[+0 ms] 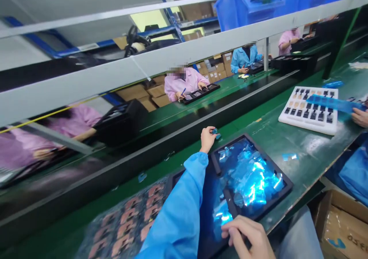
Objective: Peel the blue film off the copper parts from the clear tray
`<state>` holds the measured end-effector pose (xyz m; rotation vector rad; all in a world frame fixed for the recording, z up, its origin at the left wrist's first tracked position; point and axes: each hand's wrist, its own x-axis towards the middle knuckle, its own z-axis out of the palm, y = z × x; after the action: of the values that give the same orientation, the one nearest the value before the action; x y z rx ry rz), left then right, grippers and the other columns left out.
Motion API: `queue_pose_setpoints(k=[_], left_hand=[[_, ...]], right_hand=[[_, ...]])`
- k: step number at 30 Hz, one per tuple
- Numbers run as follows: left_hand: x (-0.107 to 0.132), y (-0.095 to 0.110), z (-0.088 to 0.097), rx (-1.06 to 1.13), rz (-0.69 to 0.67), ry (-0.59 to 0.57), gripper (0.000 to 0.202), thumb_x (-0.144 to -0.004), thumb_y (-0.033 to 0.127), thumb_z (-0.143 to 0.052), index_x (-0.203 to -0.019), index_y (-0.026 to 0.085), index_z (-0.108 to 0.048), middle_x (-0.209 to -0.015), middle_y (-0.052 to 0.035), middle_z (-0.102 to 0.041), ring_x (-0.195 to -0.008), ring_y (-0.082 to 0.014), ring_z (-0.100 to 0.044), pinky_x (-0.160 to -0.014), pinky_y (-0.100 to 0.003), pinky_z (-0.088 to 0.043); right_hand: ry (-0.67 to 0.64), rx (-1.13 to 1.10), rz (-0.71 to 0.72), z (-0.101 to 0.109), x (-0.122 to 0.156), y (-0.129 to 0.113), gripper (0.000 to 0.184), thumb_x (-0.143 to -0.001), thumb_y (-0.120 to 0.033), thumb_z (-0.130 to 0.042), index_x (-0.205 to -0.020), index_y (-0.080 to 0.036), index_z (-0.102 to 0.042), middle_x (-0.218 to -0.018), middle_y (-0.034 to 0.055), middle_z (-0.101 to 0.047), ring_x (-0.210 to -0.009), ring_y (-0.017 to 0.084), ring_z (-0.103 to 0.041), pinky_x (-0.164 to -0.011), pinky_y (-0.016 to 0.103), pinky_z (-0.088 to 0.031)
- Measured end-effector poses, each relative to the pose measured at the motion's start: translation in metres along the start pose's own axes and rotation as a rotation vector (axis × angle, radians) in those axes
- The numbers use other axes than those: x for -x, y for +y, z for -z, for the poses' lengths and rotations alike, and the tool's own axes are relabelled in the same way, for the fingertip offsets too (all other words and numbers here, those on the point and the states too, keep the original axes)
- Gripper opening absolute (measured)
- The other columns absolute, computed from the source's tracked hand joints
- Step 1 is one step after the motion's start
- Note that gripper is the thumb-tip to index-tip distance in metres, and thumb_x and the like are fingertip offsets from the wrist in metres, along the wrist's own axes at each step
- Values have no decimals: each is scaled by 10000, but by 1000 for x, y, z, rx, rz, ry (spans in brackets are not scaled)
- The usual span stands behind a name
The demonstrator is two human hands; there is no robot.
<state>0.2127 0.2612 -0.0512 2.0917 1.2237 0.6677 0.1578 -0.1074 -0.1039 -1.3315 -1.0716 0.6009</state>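
Note:
My left hand (208, 139), at the end of a blue sleeve, reaches past the far edge of a black tray (283, 167). Its fingers pinch a small piece of blue film (215, 133) over the green conveyor. Shiny blue film pieces (254, 176) lie heaped in the tray's compartments. Low in view, my right hand (248, 238) is at the tray's near side, thumb and fingers curled together beside some film (222, 215). Whether anything is between those fingertips I cannot make out.
A clear blister tray (126, 222) of copper-coloured parts lies left of my arm. At right, a co-worker's hand (360, 117) holds a blue strip (330, 102) over a white tray (309, 126) of small parts. A cardboard box (323, 216) stands below the table edge. Co-workers sit across the conveyor.

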Motion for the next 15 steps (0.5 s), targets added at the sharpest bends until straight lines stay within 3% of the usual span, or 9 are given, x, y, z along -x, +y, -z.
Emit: queue_pose_setpoints(k=[2,4,6,9,11,12,15], left_hand=[[26,1,21,127,-5,13,324,-951,215,-776,-1254,114,-719,-1221,-138,-760,-1075,-249,-746,-994,-437,-624],[68,1,49,244,-5,23,363,-875,174,-793,-1231,121,-742,-1145,-122,-796,-1031,-236,-763,-983,-391,-625],[126,1,78,348,8,18,396,-835,236,-829,-1219,159,-769,-1102,-94,-816,-984,-232,-774,-936,-367,-636],[222,8,111,489,37,-6,330,-818,324,-877,-1117,194,-825,-1062,-82,-828,-925,-225,-777,-871,-340,-645],[278,15,121,532,79,-1,237,-828,306,-874,-1041,206,-847,-1024,-73,-832,-914,-216,-779,-853,-317,-649],[301,17,122,538,109,17,199,-833,287,-867,-1016,210,-851,-998,-65,-832,-908,-211,-780,-844,-306,-651],[349,17,115,553,196,122,151,-852,253,-847,-997,214,-853,-954,-52,-829,-901,-202,-788,-835,-284,-658]], right_hand=[[-45,-20,56,9,-6,-8,318,-1121,-283,-496,-1057,-245,-806,-876,47,-795,-738,155,-748,-647,199,-575],[-31,-48,90,16,-13,-17,298,-1120,-249,-499,-1083,-248,-795,-876,37,-788,-747,151,-743,-690,216,-594],[47,-72,91,18,-20,-28,273,-1118,-236,-512,-1127,-250,-784,-903,37,-786,-757,150,-734,-713,235,-609],[130,-82,73,9,-32,-43,267,-1071,-260,-621,-1318,-254,-723,-1144,84,-783,-861,163,-737,-691,249,-619],[115,-97,40,-1,-38,-49,415,-1005,-294,-734,-1411,-249,-665,-1219,98,-749,-873,164,-725,-635,240,-608],[76,-107,21,-7,-40,-51,411,-973,-307,-778,-1369,-246,-685,-1184,86,-746,-845,156,-714,-611,232,-600],[-81,-160,-29,-21,-37,-52,148,-954,-320,-806,-1070,-234,-770,-995,31,-755,-758,129,-693,-616,215,-599]])
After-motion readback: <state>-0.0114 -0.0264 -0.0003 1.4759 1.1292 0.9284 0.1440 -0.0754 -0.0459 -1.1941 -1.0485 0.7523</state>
